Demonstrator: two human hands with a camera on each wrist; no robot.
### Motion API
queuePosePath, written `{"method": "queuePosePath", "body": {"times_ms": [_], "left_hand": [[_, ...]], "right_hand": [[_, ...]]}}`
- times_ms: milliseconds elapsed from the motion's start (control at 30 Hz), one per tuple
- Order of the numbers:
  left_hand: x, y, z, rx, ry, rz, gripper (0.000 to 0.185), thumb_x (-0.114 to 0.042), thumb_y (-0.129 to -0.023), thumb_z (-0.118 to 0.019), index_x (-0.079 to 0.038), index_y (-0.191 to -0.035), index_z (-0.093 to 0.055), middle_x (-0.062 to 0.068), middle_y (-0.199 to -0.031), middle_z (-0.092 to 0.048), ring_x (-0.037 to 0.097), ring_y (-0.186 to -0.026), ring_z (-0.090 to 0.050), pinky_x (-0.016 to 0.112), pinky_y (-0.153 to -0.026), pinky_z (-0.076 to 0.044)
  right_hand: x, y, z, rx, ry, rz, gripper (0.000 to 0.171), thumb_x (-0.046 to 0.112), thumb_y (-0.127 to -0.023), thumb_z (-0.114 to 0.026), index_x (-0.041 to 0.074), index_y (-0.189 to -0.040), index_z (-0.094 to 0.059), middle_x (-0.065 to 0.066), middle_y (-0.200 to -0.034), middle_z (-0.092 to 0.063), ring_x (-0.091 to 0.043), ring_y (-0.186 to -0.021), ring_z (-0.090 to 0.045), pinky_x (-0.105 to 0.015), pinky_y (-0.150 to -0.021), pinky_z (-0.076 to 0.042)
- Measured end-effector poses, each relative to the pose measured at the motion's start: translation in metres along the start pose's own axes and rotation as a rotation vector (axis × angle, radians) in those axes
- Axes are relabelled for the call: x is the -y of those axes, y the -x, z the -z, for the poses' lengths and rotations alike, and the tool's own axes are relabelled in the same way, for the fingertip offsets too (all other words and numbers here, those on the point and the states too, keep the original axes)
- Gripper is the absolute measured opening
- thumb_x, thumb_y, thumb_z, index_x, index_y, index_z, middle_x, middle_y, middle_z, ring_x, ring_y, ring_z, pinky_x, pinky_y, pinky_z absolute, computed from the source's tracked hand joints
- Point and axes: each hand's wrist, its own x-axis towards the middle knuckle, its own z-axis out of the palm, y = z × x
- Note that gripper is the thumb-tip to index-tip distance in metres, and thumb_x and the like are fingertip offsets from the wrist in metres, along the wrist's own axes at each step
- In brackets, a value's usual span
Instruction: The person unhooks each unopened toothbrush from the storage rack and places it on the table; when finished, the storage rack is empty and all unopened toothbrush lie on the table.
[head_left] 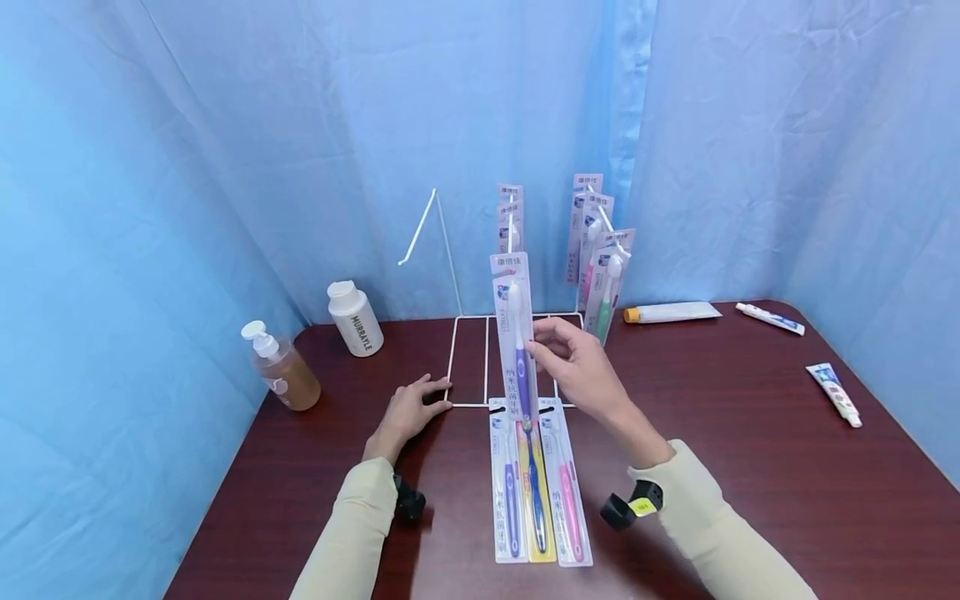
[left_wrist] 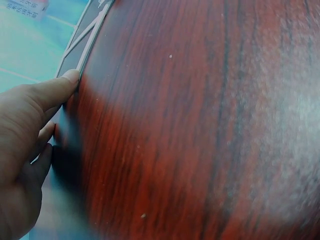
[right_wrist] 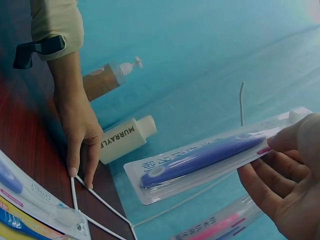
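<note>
My right hand pinches a packaged purple toothbrush upright above the table, in front of a white wire display rack; the same pack shows in the right wrist view. My left hand rests on the table with its fingertips pressing the rack's front left corner. Three packaged toothbrushes, purple, blue-yellow and pink, lie side by side in front of me. More packs hang on the rack's right hook and others on the middle hook. The left hook is bare.
A pump bottle of amber liquid and a white bottle stand at the back left. Toothpaste tubes lie at the back right and near the right edge. Blue curtains close in the wooden table.
</note>
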Motion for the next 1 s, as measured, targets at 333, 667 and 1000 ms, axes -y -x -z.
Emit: {"method": "queuePosePath", "body": {"times_ms": [333, 667, 1000], "left_hand": [[0.003, -0.001, -0.003, -0.016, 0.004, -0.014, 0.045, -0.032, -0.087, -0.07, -0.027, -0.13, -0.062, 0.014, -0.149, -0.042, 0.037, -0.136, -0.039, 0.055, -0.108, -0.034], [0.002, 0.001, 0.001, -0.016, 0.005, -0.021, 0.045, -0.032, -0.087, -0.07, -0.026, -0.13, -0.062, 0.015, -0.148, -0.042, 0.038, -0.136, -0.038, 0.058, -0.108, -0.031], [0.001, 0.0, 0.0, -0.003, 0.003, -0.021, 0.046, -0.032, -0.087, -0.07, -0.025, -0.132, -0.061, 0.015, -0.149, -0.041, 0.038, -0.137, -0.037, 0.058, -0.109, -0.031]], "right_hand": [[-0.017, 0.032, 0.025, -0.015, -0.013, -0.117, 0.025, 0.019, -0.096, -0.059, 0.006, -0.118, -0.059, -0.015, -0.1, -0.065, -0.014, -0.079, -0.068, -0.03, -0.07, -0.058], [-0.058, 0.086, 0.048, 0.04, -0.016, -0.405, 0.026, 0.01, -0.095, -0.058, -0.004, -0.115, -0.052, -0.017, -0.093, -0.063, -0.013, -0.078, -0.064, -0.035, -0.066, -0.058], [-0.089, 0.11, 0.048, 0.137, -0.015, -0.599, 0.024, 0.002, -0.089, -0.058, -0.011, -0.108, -0.05, -0.009, -0.082, -0.066, -0.016, -0.074, -0.064, -0.033, -0.065, -0.058]]}}
